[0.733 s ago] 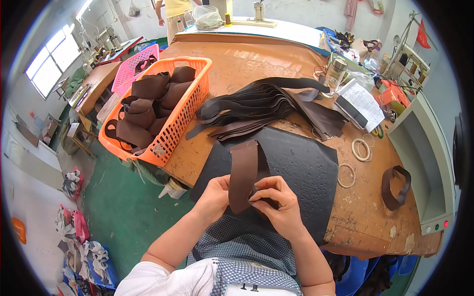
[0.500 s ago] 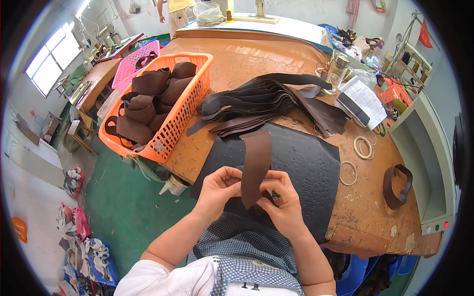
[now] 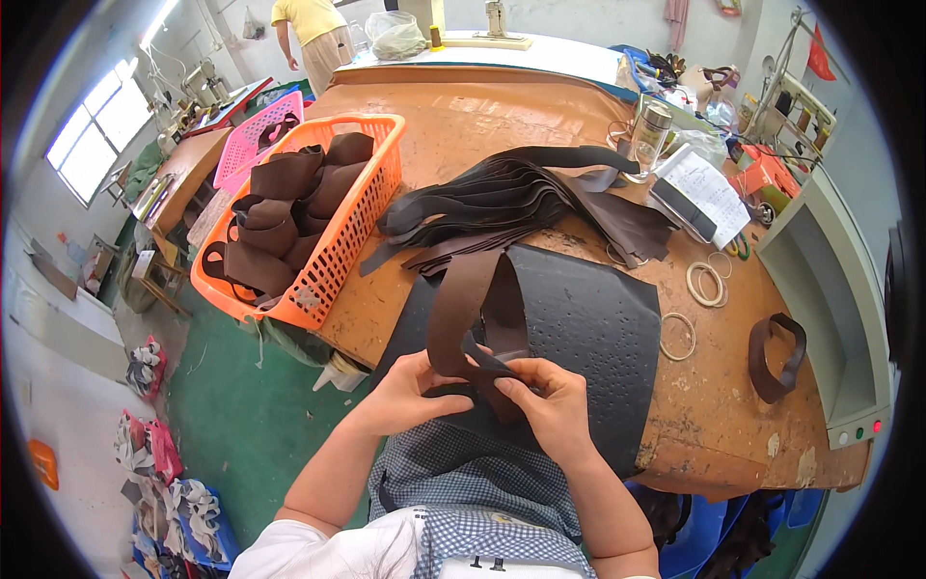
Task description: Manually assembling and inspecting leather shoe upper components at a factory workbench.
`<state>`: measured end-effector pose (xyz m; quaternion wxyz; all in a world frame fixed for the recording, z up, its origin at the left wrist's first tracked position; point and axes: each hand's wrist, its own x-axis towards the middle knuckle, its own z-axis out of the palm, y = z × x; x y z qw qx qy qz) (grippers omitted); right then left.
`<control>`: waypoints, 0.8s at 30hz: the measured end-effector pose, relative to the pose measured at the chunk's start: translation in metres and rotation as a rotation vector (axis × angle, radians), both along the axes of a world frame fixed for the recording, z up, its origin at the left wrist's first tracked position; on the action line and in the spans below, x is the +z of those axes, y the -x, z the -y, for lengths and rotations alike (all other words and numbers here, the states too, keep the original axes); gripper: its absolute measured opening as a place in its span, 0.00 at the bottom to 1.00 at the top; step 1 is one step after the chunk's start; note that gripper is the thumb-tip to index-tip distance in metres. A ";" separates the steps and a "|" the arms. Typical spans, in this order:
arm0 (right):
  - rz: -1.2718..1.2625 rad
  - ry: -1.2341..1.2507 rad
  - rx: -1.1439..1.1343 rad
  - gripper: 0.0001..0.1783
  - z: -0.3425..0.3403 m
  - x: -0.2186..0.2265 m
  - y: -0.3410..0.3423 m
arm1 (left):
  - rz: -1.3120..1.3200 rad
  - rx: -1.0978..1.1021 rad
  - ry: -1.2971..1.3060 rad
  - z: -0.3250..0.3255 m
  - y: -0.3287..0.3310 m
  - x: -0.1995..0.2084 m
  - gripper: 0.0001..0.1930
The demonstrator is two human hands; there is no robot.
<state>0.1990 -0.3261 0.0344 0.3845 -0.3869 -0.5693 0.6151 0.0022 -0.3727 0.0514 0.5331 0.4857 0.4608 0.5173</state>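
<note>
A dark brown leather-like strip (image 3: 451, 307) is bent into a loop standing up between my hands, over a black pitted mat (image 3: 598, 338) at the table's near edge. My right hand (image 3: 552, 398) pinches overlapping parts of it between thumb and fingers. On the other side, my left hand (image 3: 405, 391) has its fingers behind the band and its thumb in front; the fingertips are partly hidden by the strip. Beyond the mat lies a fanned pile of similar dark strips (image 3: 511, 198). One finished-looking brown loop (image 3: 772, 374) sits alone at the right.
An orange basket (image 3: 378, 207) full of rolled brown bands stands at the left, with a pink basket (image 3: 239, 154) behind it. Rubber-like rings (image 3: 678, 338), a paper sheet (image 3: 709, 193) and a glass jar (image 3: 649, 135) lie or stand at right. A person (image 3: 313, 39) is at the back.
The strip has turned from a hanging length seen flat into an open loop tilted leftward. My left hand has shifted slightly down and left, its thumb now lower. The person behind has leaned over.
</note>
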 end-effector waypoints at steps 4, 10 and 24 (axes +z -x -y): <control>0.041 -0.049 0.014 0.10 0.004 -0.005 0.001 | 0.077 0.053 0.037 -0.005 0.000 0.001 0.10; 0.057 -0.139 0.040 0.09 0.004 0.000 0.000 | -0.011 0.109 0.005 -0.006 0.001 0.005 0.09; 0.059 -0.041 0.047 0.08 0.004 0.005 0.002 | -0.126 0.097 0.023 -0.010 0.013 0.010 0.09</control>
